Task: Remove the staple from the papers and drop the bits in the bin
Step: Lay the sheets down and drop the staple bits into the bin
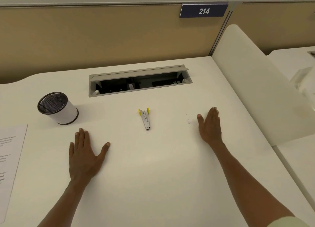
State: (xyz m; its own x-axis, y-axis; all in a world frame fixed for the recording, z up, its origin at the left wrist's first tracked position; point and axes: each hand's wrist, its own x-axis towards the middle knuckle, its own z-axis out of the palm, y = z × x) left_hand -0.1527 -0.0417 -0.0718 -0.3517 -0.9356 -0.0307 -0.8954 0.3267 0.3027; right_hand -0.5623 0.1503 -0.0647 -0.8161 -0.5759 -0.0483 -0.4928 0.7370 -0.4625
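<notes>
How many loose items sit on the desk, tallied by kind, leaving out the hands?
Staple remover, metal with yellow grips: 1
Mesh cup, serving as the bin: 1
Printed papers, at the left edge: 1 stack, sheet count unclear
Total: 3

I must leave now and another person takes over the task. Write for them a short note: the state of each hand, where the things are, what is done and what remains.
Left hand: open, flat on the desk, holding nothing.
Right hand: open, flat on the desk, holding nothing.
Staple remover: lies untouched on the desk between the hands, yellow grips pointing away.
Papers: at the left edge of the desk, beyond the left hand; the staple cannot be seen.
Mesh bin: upright, behind the left hand, beside the papers.
Done: nothing yet.
Left: bring the papers over, take the remover, pull the staple, drop the bits into the bin.
</notes>
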